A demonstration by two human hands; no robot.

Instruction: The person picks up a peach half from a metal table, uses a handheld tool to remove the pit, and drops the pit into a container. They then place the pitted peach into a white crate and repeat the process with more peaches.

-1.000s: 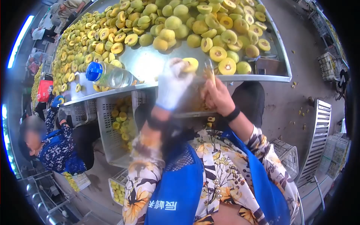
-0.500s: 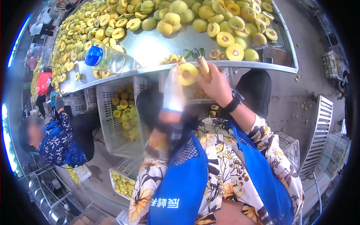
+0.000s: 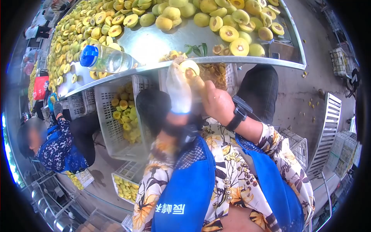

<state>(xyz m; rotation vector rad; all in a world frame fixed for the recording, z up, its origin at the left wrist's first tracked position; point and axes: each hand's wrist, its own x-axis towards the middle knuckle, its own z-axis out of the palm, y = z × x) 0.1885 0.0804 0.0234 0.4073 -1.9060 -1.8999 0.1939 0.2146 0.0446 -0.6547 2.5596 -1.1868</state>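
My left hand (image 3: 179, 89), in a white glove, grips a yellow peach half (image 3: 192, 65) just below the table's front edge. Its cut side faces up, with a brownish centre. My right hand (image 3: 219, 101) is bare and closed around a short wooden-handled tool (image 3: 197, 82). The tool points at the peach half, and its working end is hidden against the fruit. Fruit scraps (image 3: 172, 56) and green leaves (image 3: 197, 50) lie on the metal table (image 3: 148, 40) just beyond my hands.
Many peach halves (image 3: 228, 33) cover the table. A blue-capped bottle (image 3: 108, 58) lies near the edge. Below are a white crate (image 3: 112, 143) of peach halves and a container of peelings (image 3: 216, 75). Another person (image 3: 63, 145) sits at left.
My right hand has turned and dropped slightly, bringing the tool from upright beside the peach half to its cut face. The peach half has shifted up and left. The camera view has moved slightly.
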